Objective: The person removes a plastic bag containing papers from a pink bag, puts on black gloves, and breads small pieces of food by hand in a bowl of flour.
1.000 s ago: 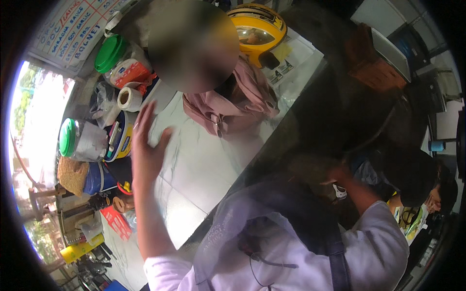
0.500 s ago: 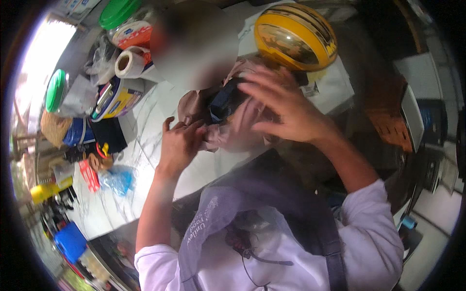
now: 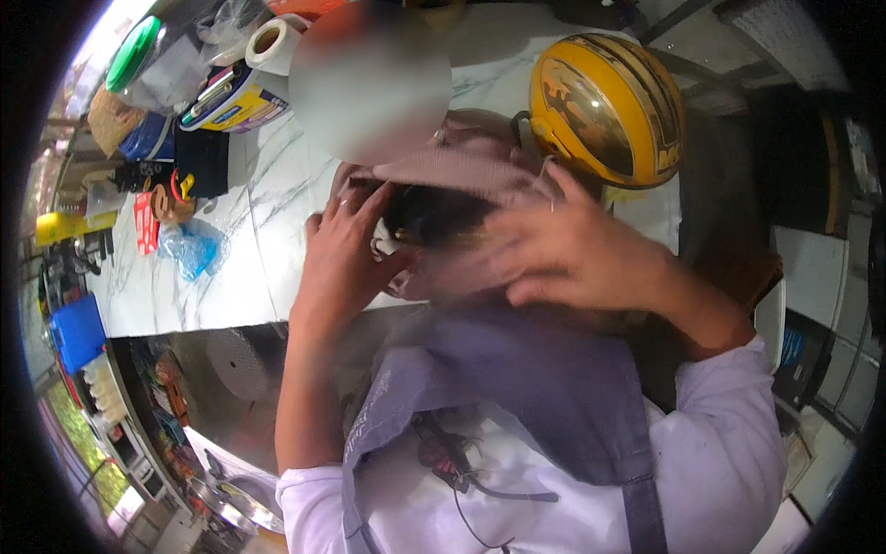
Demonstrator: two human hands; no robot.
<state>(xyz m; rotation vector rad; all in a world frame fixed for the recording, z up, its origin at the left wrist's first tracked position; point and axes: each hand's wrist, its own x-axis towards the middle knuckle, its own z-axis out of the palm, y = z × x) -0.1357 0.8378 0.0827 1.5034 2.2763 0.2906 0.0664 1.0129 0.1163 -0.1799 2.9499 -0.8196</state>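
A dusty-pink fabric bag (image 3: 471, 175) lies on the table in front of me, its mouth gaping and something dark inside that I cannot make out. At the bag's left edge, my left hand (image 3: 343, 245) is closed on the fabric, with fingers over the rim and thumb lower down. My right hand (image 3: 586, 254) is over the bag's right side, blurred by motion. Its fingers are stretched and apart, with the index finger raised beside the rim. A blurred round patch covers the view just beyond the bag.
A yellow helmet (image 3: 600, 111) stands at the back right. On the white marbled table (image 3: 263, 208), to the left, are a white paper roll (image 3: 270, 44), a tub holding pens (image 3: 242, 103), a green-lidded jar (image 3: 135, 54) and a crumpled blue plastic bag (image 3: 191, 247).
The bag's mouth has spread wider, its far flap now lying across the back. My right hand has come lower and nearer. The view has shifted, so the helmet sits farther right.
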